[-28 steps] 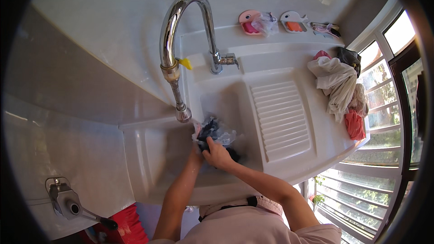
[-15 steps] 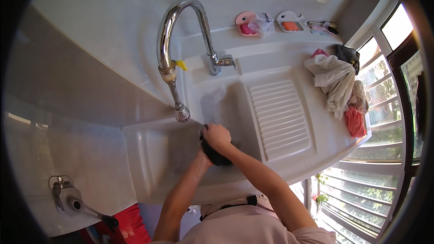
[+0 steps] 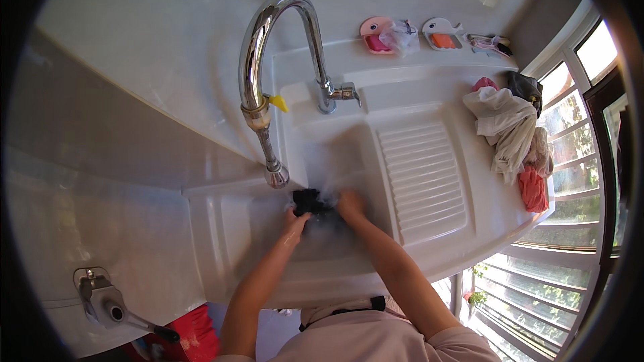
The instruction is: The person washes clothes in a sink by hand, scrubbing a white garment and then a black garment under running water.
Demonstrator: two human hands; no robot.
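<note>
A wet black cloth [image 3: 306,201] lies bunched up at the surface of the cloudy water in the white sink [image 3: 215,241]. My left hand [image 3: 295,220] is closed on its near left edge, thumb on top. To the right of the cloth, my right hand [image 3: 350,205] dips into the water. Its fingers are smeared and partly hidden, so whether they grip the cloth does not show. Above and left of the cloth hangs the spout of a chrome faucet [image 3: 276,173]. Part of the cloth is lost under the murky water.
Right of the basin is a ribbed washboard [image 3: 426,177]. A pile of clothes, with a white garment [image 3: 500,117] and a coral cloth [image 3: 533,190], lies on the right ledge. Soap dishes [image 3: 443,35] line the back. A wall-mounted lever fixture [image 3: 111,305] sits at lower left.
My hands, pressed together around the black cloth before, have come apart. The right hand has moved right and into the water; the cloth is spread lower. The whole view has shifted slightly.
</note>
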